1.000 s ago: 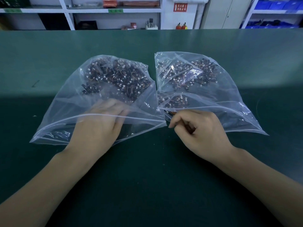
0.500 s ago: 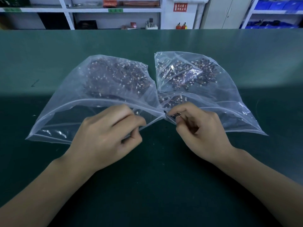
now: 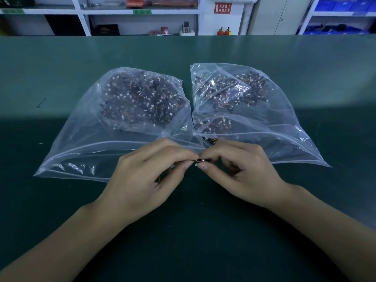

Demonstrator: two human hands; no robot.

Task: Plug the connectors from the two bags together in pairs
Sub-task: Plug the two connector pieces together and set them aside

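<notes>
- Toward the near edge of the dark green tabletop (image 3: 61, 58), I see my left hand (image 3: 142, 180) and right hand (image 3: 244, 171) meeting, fingers pinching small dark wired connectors (image 3: 203, 160).
- Just behind lie two clear plastic zip bags, left bag (image 3: 85, 139) and right bag (image 3: 284, 123), touching, holding connectors.

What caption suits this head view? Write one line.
Both hands, left hand and right hand, pinch small connectors together before two clear bags.

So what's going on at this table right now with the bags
A person is pairing up small wired connectors from two clear plastic bags. The left bag and right bag lie side by side on the green table, each with a pile of connectors inside. The left hand and right hand meet in front of the bags, fingertips pinching a small connector piece between them. Whether it is fully plugged together cannot be seen.
</notes>
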